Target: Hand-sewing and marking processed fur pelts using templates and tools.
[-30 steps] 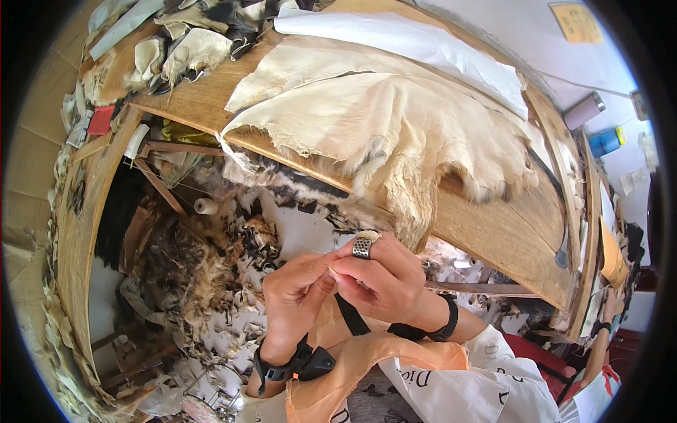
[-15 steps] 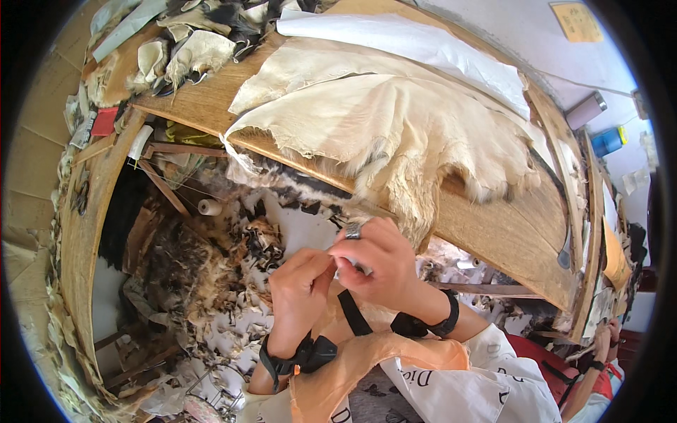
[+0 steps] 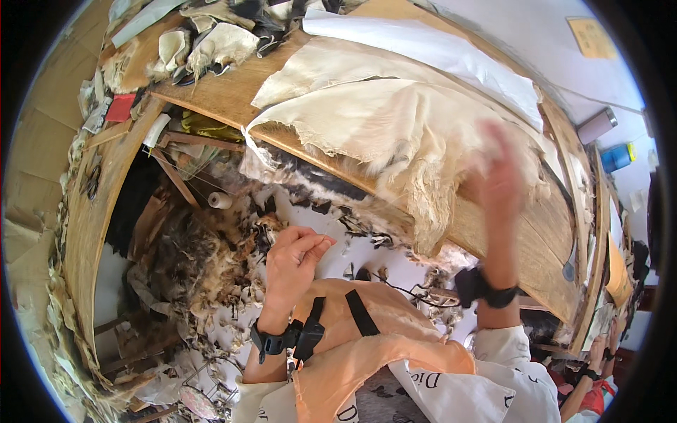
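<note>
right hand [image 3: 499, 173]: blurred | left hand [image 3: 295, 257]: anything pinched too small to tell | co-worker [image 3: 589, 382]: cut off below

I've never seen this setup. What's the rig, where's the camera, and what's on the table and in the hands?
No robot: these are a person's bare hands, seen from above by a wide fisheye camera worn on the head, which bends straight edges. A pale hide with furry edges lies on the wooden table, a white sheet behind it. The left hand has its grip closed in a pinch; anything in it is too small to tell. The right hand is blurred in front of the hide, so its grip can't be read.
</note>
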Demonstrator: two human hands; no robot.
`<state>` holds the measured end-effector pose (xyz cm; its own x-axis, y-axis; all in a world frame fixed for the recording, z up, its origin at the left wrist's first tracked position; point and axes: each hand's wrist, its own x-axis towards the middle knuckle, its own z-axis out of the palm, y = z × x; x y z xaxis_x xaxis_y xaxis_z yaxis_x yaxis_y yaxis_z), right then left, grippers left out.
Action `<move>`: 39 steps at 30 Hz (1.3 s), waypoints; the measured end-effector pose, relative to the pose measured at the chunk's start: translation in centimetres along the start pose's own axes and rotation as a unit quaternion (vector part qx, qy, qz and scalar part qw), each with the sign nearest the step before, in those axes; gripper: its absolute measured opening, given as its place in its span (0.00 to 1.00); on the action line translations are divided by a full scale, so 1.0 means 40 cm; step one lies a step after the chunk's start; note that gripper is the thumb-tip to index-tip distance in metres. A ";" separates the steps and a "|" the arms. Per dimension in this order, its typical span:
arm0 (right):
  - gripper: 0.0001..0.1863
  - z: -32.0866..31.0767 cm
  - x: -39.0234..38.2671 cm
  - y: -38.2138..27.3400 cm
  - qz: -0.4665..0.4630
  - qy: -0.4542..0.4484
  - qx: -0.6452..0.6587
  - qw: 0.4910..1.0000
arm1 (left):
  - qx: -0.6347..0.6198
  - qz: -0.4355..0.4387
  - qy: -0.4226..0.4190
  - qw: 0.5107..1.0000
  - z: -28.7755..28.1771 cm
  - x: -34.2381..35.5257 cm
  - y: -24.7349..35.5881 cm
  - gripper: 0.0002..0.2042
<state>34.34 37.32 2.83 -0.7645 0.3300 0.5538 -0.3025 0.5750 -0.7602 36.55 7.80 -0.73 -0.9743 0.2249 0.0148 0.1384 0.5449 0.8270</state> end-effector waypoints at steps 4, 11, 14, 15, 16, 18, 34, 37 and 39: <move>0.17 0.167 -0.141 -0.149 -0.267 -0.272 -0.048 0.923 | 0.083 0.156 0.062 0.982 -0.002 0.008 0.016 0.05; 0.12 0.171 -0.170 -0.147 -0.337 -0.312 -0.110 0.882 | -0.014 0.129 -0.053 0.990 -0.022 -0.007 0.036 0.03; 0.12 0.163 -0.166 -0.127 -0.252 -0.232 -0.099 0.934 | -0.257 -0.064 -0.099 0.959 -0.014 -0.014 0.038 0.05; 0.11 0.150 -0.159 -0.136 -0.219 -0.226 -0.068 0.947 | -0.316 -0.103 -0.099 0.938 -0.012 -0.007 0.047 0.04; 0.11 0.148 -0.158 -0.154 -0.220 -0.223 -0.068 0.947 | -0.371 -0.144 -0.095 0.913 -0.014 -0.007 0.055 0.04; 0.09 0.148 -0.154 -0.186 -0.228 -0.243 0.030 0.942 | -0.414 -0.086 -0.128 0.897 0.024 -0.001 0.066 0.04; 0.09 -0.120 0.139 0.044 0.216 -0.126 0.778 0.577 | -0.263 -0.136 -0.069 0.953 -0.239 -0.008 -0.207 0.13; 0.14 -0.182 0.201 0.086 0.235 -0.124 0.791 0.552 | -0.233 -0.126 -0.013 0.964 -0.326 -0.013 -0.247 0.13; 0.17 -0.192 0.228 0.105 0.242 -0.123 0.765 0.583 | -0.231 -0.117 0.011 0.966 -0.368 -0.017 -0.258 0.14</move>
<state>30.46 48.49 7.29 -0.9731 -0.0494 0.2252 -0.0271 -0.9455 -0.3244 33.18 -9.87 -0.99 -0.9733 0.1197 -0.1961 -0.1760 0.1601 0.9713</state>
